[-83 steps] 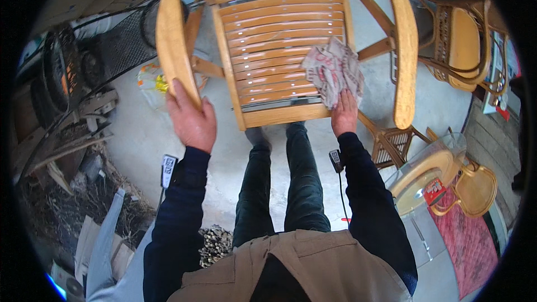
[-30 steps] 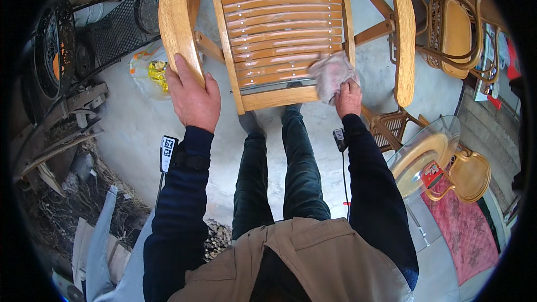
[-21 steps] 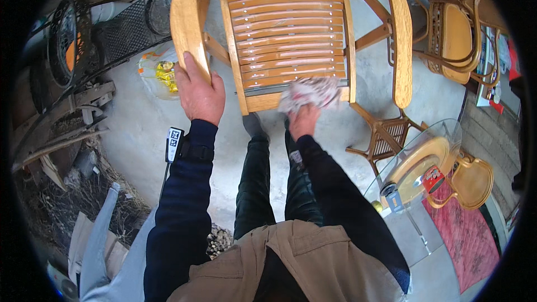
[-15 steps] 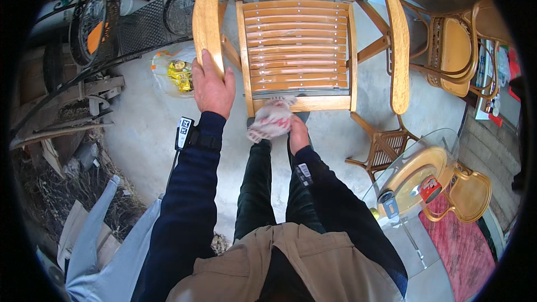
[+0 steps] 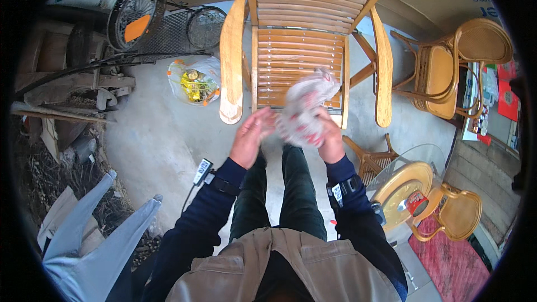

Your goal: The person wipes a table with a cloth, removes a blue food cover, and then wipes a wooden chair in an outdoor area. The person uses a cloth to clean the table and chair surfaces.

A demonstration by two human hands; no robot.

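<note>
A wooden slatted armchair stands in front of me on a concrete floor. A crumpled white and red cloth is lifted off the seat, held in front of the seat's front edge. My right hand grips it from below. With its fingers spread, my left hand sits just left of the cloth and touches its edge, below the chair's left armrest.
A clear plastic bag with yellow contents lies on the floor at the left. Black metal mesh chairs lean at the upper left. Rattan chairs and a round glass table with a yellow tray stand at the right.
My left hand let go of the chair's left armrest and came to the cloth. My right hand slid the cloth from the seat's right side leftward, then lifted it off the seat.
</note>
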